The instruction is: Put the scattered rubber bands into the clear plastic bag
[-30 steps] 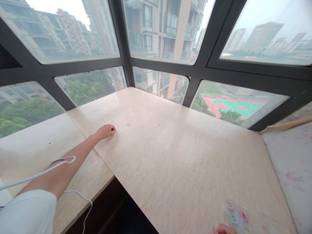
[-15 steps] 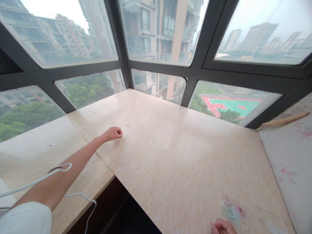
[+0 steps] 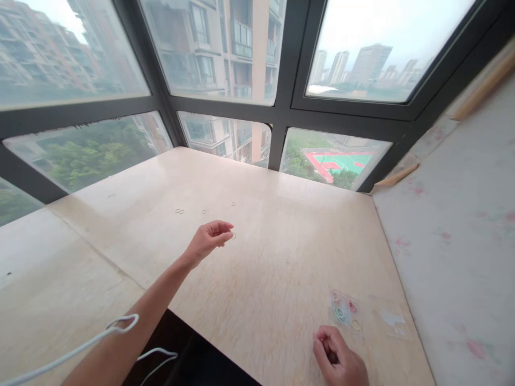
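1. Head camera: the left hand point(image 3: 211, 238) is pinching a small ring point(image 3: 234, 235) at its fingertips, thumb and forefinger closing narrowly on it, and is hovering above the middle of the tabletop point(image 3: 277, 225).
2. Farther back, two thin rings point(image 3: 179, 212) are lying side by side; whether they are touching is too small to tell.
3. To their right, a third ring point(image 3: 204, 212) is lying alone, and a fourth ring point(image 3: 233, 204) is resting beyond it, just past the left hand.
4. The right hand point(image 3: 340, 356) is curling into a loose fist near the front edge; whether it is holding anything, one cannot tell.
5. Just beyond that hand, a clear box point(image 3: 333, 298) is holding green bands point(image 3: 340, 315) and pink bands point(image 3: 353, 306).
6. A clear plastic piece point(image 3: 392, 321) is lying to the box's right, near the flowered wall point(image 3: 454, 257).
7. A white cable point(image 3: 80, 346) is passing in front of the left forearm.
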Demonstrator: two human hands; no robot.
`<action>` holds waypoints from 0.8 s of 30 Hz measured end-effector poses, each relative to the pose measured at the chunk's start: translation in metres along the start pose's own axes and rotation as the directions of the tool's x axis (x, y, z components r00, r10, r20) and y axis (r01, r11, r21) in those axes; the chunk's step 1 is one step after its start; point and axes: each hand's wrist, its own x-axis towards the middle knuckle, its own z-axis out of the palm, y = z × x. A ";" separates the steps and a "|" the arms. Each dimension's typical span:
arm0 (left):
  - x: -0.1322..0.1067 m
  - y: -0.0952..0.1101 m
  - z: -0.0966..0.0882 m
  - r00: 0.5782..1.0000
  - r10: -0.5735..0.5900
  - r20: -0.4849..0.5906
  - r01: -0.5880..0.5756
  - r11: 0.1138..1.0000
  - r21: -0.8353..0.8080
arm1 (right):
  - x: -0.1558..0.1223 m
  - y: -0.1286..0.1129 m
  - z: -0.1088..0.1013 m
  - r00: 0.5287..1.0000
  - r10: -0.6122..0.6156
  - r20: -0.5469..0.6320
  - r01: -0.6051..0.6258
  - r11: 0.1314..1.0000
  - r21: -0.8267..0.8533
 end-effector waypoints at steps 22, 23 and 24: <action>-0.038 0.007 0.181 0.948 -0.002 0.318 0.058 0.985 -0.165 | 0.012 -0.016 -0.013 0.997 -0.054 0.064 0.050 0.997 0.060; -0.040 0.008 0.188 0.945 0.019 0.327 0.036 0.986 -0.161 | 0.012 -0.017 -0.013 0.997 -0.048 0.067 0.044 0.997 0.064; -0.041 0.010 0.194 0.942 0.045 0.334 0.005 0.989 -0.148 | 0.012 -0.017 -0.014 0.997 -0.042 0.070 0.037 0.997 0.069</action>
